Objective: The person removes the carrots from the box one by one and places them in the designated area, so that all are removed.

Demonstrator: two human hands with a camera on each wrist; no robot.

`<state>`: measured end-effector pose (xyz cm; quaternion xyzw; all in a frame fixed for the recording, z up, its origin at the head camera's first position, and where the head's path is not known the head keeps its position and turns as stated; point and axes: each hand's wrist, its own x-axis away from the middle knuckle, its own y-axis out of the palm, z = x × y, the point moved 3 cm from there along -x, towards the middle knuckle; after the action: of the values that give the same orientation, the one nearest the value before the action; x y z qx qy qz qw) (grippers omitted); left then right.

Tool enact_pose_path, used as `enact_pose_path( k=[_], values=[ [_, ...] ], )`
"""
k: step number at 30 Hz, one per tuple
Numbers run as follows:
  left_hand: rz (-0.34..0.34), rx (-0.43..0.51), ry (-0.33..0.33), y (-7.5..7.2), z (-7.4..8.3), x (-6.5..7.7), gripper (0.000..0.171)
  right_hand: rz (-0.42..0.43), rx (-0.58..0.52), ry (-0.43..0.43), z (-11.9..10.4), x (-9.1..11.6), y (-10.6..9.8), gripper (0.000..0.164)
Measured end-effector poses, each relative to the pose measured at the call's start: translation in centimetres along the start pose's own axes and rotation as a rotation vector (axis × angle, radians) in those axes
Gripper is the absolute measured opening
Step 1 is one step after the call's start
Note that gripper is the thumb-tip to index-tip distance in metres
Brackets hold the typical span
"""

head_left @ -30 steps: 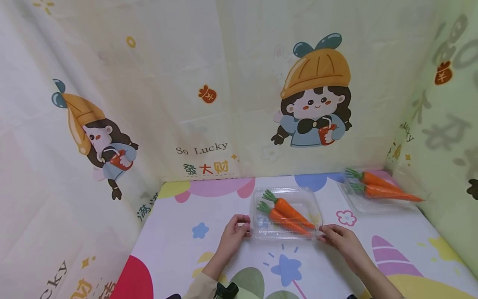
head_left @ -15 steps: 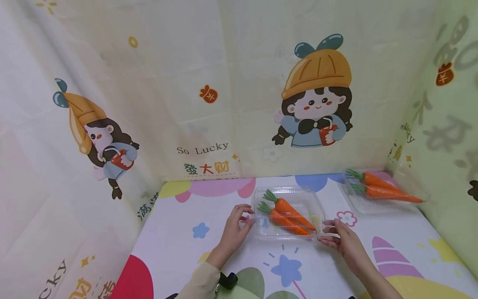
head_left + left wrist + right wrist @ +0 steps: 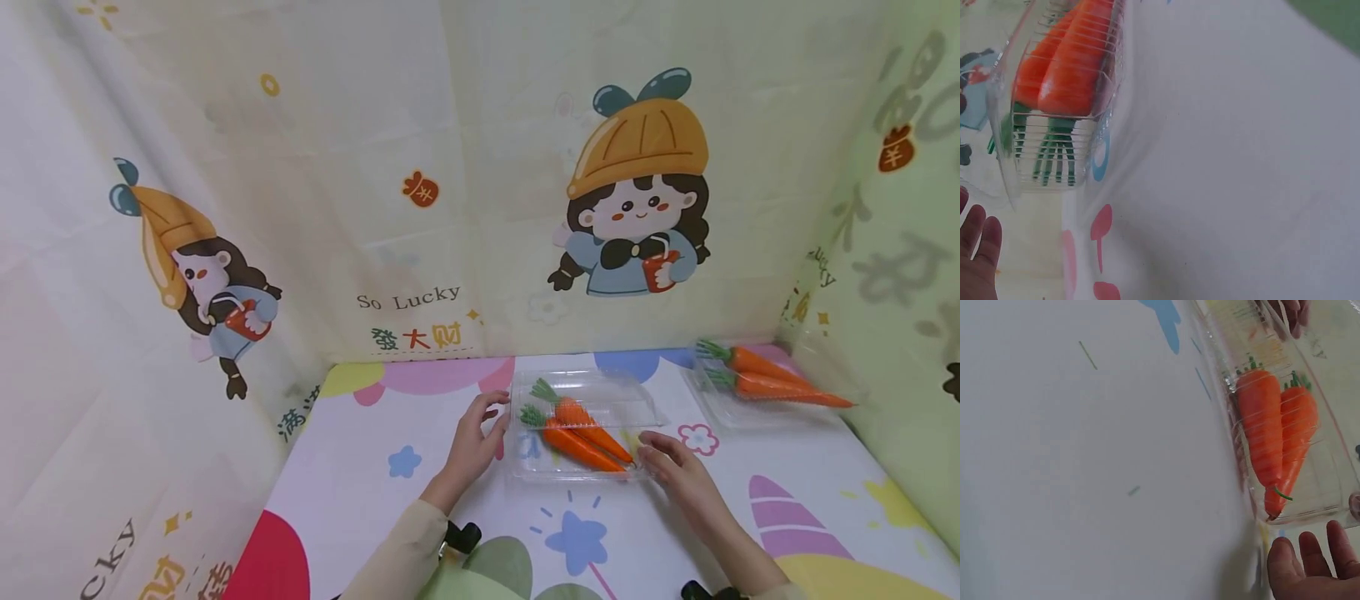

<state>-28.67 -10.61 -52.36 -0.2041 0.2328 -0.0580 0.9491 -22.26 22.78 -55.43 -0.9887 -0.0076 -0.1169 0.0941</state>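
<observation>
A clear plastic clamshell box stands on the table, holding two orange carrots with green tops. Its clear lid is tilted up, the front edge raised above the carrots. My left hand is at the box's left side, fingertips by the lid's edge; the left wrist view shows loosely extended fingers. At the front right corner is my right hand, its fingers relaxed and spread beside the box end in the right wrist view. Neither hand curls around anything.
Another clear box with two carrots lies at the back right of the table. Printed cloth walls enclose the back and sides. The tablecloth carries colourful printed shapes.
The lid's front edge has swung up and back. My left hand has moved away from me along the box's left side; the right hand has loosened its fingers at the corner and shifted slightly.
</observation>
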Motion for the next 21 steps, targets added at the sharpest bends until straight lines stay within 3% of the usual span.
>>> enact_pose_path(
  k=[8, 16, 21],
  values=[
    [-0.031, 0.037, -0.046, 0.1, -0.4, -1.1, 0.044, -0.039, -0.156, -0.085, 0.3, -0.5, 0.3, 0.054],
    [-0.059, 0.038, -0.113, 0.0, -0.4, -1.9, 0.051, -0.038, -0.134, -0.074, 0.0, 0.1, 0.4, 0.054],
    [-0.059, 0.056, -0.106, 0.0, -0.5, -2.1, 0.062, -0.037, -0.129, -0.045, -0.1, 0.6, 0.6, 0.053]
  ],
)
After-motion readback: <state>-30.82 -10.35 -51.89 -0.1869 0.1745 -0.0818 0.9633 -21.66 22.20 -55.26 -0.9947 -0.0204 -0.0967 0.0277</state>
